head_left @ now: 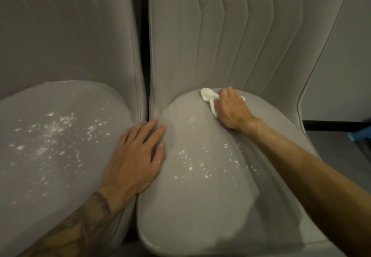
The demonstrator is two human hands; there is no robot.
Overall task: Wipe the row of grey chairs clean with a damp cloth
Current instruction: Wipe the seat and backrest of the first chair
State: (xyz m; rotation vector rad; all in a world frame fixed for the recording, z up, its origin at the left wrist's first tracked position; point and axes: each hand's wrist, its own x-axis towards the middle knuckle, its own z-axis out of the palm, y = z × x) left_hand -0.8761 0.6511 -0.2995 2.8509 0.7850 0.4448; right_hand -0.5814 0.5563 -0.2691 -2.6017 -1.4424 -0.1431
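Two grey padded chairs stand side by side. The left chair's seat (50, 156) is speckled with white powder. On the right chair's seat (200, 206) white specks lie in the middle, with a darker damp streak on its right side. My right hand (232, 110) grips a white cloth (208, 96) and presses it on the back of the right seat, close to the backrest. My left hand (136, 154) rests flat with straight fingers across the gap between the two seats.
The quilted backrests (251, 35) rise straight behind the seats, with a dark narrow gap (145, 45) between the chairs. At the right edge there is dark floor and a blue object (360, 134).
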